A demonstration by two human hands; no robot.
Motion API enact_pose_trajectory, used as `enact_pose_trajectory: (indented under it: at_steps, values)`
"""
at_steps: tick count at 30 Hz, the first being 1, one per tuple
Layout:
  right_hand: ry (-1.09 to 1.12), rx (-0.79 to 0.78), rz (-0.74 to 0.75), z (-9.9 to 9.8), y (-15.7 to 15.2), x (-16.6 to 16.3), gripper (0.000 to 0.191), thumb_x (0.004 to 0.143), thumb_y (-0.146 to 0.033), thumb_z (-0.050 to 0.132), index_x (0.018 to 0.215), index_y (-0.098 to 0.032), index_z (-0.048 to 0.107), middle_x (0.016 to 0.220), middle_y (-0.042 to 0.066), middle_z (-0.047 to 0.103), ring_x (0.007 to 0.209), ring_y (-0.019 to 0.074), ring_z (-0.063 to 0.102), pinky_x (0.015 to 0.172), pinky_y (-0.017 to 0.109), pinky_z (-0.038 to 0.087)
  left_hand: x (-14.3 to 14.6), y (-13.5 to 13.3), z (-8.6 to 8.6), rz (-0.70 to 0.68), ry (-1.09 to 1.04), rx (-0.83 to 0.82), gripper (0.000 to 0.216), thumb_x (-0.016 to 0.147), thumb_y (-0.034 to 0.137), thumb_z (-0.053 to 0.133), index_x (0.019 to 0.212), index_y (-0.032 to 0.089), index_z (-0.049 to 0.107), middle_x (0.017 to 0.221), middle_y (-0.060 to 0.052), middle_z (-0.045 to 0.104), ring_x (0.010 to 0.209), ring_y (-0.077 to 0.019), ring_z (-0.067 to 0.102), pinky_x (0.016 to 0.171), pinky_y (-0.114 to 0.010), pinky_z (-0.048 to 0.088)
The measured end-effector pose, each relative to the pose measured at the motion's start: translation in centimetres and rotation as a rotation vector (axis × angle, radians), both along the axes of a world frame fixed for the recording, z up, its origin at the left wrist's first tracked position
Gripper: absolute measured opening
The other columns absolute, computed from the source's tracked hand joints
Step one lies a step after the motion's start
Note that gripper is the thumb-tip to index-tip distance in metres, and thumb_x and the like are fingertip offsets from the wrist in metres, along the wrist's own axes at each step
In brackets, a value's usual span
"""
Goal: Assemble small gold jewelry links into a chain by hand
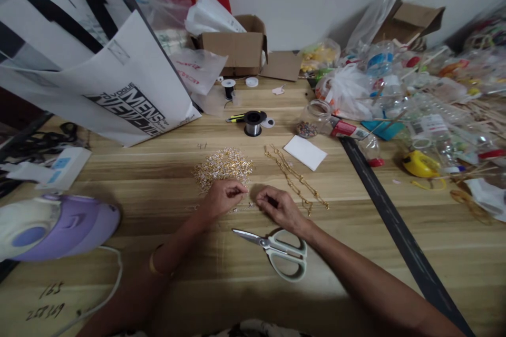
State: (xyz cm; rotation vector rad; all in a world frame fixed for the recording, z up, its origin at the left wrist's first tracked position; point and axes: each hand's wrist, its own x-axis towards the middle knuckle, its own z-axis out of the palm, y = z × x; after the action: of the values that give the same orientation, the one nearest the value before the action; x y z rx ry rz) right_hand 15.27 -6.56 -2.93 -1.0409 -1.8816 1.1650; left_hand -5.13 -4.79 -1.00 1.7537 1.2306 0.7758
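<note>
My left hand [223, 196] is pinched at the front edge of a pile of small gold and silvery pieces [225, 163]. Facing it across a narrow gap, my right hand [280, 205] also has its fingertips pressed together. Whatever either pinch holds is too small to make out. A short silvery strand [243, 209] lies on the table just below the fingertips. Scissors [264, 242] with pale handles rest partly spread, closer to me than the right hand. Beyond that hand, a gold chain [294, 181] lies in two long lines.
A wire spool [253, 125], a white card [305, 152] and a jar of beads [307, 127] stand farther back. Plastic bottles and bags [395, 84] crowd the right. A large paper bag [118, 79] and a purple appliance [75, 226] with a cord occupy the left.
</note>
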Motion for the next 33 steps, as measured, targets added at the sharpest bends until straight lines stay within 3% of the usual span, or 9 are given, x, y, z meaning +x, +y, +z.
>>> enact_pose_trajectory:
  at_steps: [5, 8, 24, 33]
  values:
    - [0.017, 0.005, 0.008, 0.3, 0.0, -0.1, 0.01, 0.086, -0.021, 0.053, 0.079, -0.016, 0.057, 0.069, 0.0, 0.055, 0.063, 0.0117, 0.048, 0.058, 0.022, 0.037, -0.1, 0.0, 0.4, -0.047, 0.169, 0.233, 0.011, 0.073, 0.009, 0.056, 0.072, 0.015, 0.065, 0.073, -0.004, 0.066, 0.069, -0.0127, 0.06, 0.065, -0.023, 0.046]
    - [0.023, 0.007, 0.008, 0.3, 0.0, -0.1, 0.011, 0.086, -0.021, 0.053, 0.078, -0.016, 0.057, 0.069, 0.001, 0.055, 0.063, 0.012, 0.048, 0.059, 0.022, 0.038, -0.1, 0.0, 0.5, -0.05, 0.203, 0.282, 0.011, 0.075, 0.01, 0.055, 0.072, 0.015, 0.063, 0.072, -0.003, 0.064, 0.069, -0.0124, 0.059, 0.065, -0.022, 0.045]
    - [0.039, 0.009, 0.002, 0.3, 0.1, 0.0, 0.011, 0.086, -0.021, 0.053, 0.078, -0.016, 0.058, 0.071, 0.001, 0.055, 0.065, 0.0124, 0.05, 0.06, 0.022, 0.039, 1.0, -0.3, 0.5, -0.015, 0.166, 0.124, 0.006, 0.073, 0.015, 0.058, 0.069, 0.014, 0.062, 0.064, 0.0, 0.06, 0.057, -0.0089, 0.053, 0.053, -0.018, 0.041]
    - [0.043, 0.021, 0.004, 0.3, 0.1, 0.0, 0.01, 0.085, -0.02, 0.053, 0.078, -0.016, 0.058, 0.072, 0.001, 0.056, 0.065, 0.0123, 0.05, 0.061, 0.022, 0.039, 1.1, -0.3, 0.4, -0.007, 0.122, 0.049, 0.009, 0.073, 0.019, 0.057, 0.071, 0.013, 0.064, 0.064, -0.002, 0.063, 0.058, -0.0104, 0.056, 0.054, -0.019, 0.043]
